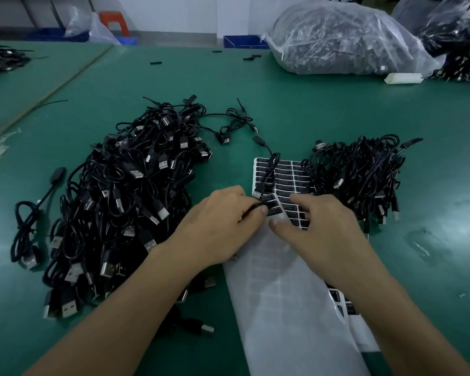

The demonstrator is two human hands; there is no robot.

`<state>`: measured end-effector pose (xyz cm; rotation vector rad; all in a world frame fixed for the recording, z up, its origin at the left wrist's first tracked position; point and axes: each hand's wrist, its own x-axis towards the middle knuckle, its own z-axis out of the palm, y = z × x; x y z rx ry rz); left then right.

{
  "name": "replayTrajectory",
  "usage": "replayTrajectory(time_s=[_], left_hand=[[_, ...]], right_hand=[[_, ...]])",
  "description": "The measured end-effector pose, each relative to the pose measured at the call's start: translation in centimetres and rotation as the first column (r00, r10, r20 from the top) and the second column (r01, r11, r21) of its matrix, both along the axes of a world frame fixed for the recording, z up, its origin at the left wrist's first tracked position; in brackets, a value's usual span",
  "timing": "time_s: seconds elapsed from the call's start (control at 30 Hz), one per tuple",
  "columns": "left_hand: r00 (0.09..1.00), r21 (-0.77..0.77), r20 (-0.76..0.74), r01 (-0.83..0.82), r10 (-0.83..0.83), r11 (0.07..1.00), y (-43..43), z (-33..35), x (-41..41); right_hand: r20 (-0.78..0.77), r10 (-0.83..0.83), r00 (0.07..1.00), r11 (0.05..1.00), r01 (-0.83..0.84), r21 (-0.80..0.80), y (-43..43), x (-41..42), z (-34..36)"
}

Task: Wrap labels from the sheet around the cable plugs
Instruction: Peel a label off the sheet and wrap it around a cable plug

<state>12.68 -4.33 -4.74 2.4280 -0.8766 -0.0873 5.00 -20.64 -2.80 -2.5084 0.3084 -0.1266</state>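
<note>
Looking down through the head camera, I see my left hand (223, 223) pinching a thin black cable end (251, 208) between thumb and curled fingers. The plug itself is tucked under the fingertips, so I cannot make out its type or whether it carries a label. My right hand (319, 226) lies loose and spread on the label sheet (285, 176), its fingers fairly straight and gripping nothing. The palm hides the rows beneath it.

The sheet rests on the green table mat (255, 104) between the two heaps, its black labels too small to read. The near part is bare white backing (282, 308) that runs out of the bottom edge. A loose USB cable (269, 169) lies across the sheet's far left corner, its plug just beside my left fingertips.

A big pile of USB cables (136, 199) sits to the left, and a smaller pile (358, 175) overlaps the sheet's right edge. Far right, a clear plastic bag (345, 39) holds dark contents blurred by the film.
</note>
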Motion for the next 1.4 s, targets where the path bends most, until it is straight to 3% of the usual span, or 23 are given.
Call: replayTrajectory(time_s=[0.07, 0.1, 0.17, 0.23, 0.3, 0.4, 0.47, 0.53, 0.77, 1.03, 1.4], left_hand=[[1.000, -0.035, -0.002, -0.006, 0.006, 0.999, 0.0, -0.2, 0.2], [1.000, -0.043, -0.002, -0.004, 0.003, 0.999, 0.1, -0.3, 0.2], [1.000, -0.072, -0.010, 0.003, -0.004, 0.997, 0.0, -0.4, 0.2], [0.999, -0.129, -0.038, -0.012, 0.007, 0.992, 0.1, -0.4, 0.2], [0.998, -0.172, -0.058, -0.041, 0.032, 0.984, 0.1, -0.3, 0.2], [0.994, -0.190, -0.068, -0.094, 0.082, 0.977, 0.0, -0.1, 0.2], [0.992, -0.173, -0.087, -0.107, 0.093, 0.979, 0.0, 0.0, 0.1], [0.990, -0.180, -0.110, -0.110, 0.091, 0.978, 0.1, -0.1, 0.0], [0.992, -0.330, -0.083, -0.120, 0.098, 0.936, -0.6, 0.2, -0.6], [0.988, -0.442, -0.129, -0.139, 0.091, 0.886, -0.8, 0.0, -0.5], [0.986, -0.452, -0.124, -0.155, 0.110, 0.879, -0.9, -0.2, -0.6]], right_hand=[[0.029, -0.089, 0.996, 0.974, 0.081, 0.209, -0.4, 0.0, 0.6], [0.020, -0.130, 0.991, 0.918, 0.113, 0.379, -0.6, 0.1, 1.0], [-0.056, -0.174, 0.983, 0.710, 0.165, 0.684, -1.0, 0.3, 1.4], [-0.145, -0.181, 0.973, 0.522, 0.220, 0.824, -1.1, 0.7, 1.3], [-0.183, -0.153, 0.971, 0.449, 0.233, 0.862, -1.0, 0.9, 1.1], [-0.186, -0.134, 0.973, 0.557, 0.229, 0.798, -0.8, 1.1, 0.3], [-0.137, -0.129, 0.982, 0.670, 0.188, 0.718, -0.7, 1.1, -0.1], [-0.076, -0.127, 0.989, 0.718, 0.145, 0.681, -0.5, 1.0, -0.3], [0.036, -0.177, 0.984, 0.647, 0.089, 0.758, 0.0, 0.9, -0.1], [0.031, -0.128, 0.991, 0.674, 0.064, 0.736, 0.2, 0.9, -0.4], [0.077, -0.146, 0.986, 0.707, 0.049, 0.706, 0.3, 0.9, -1.0]])
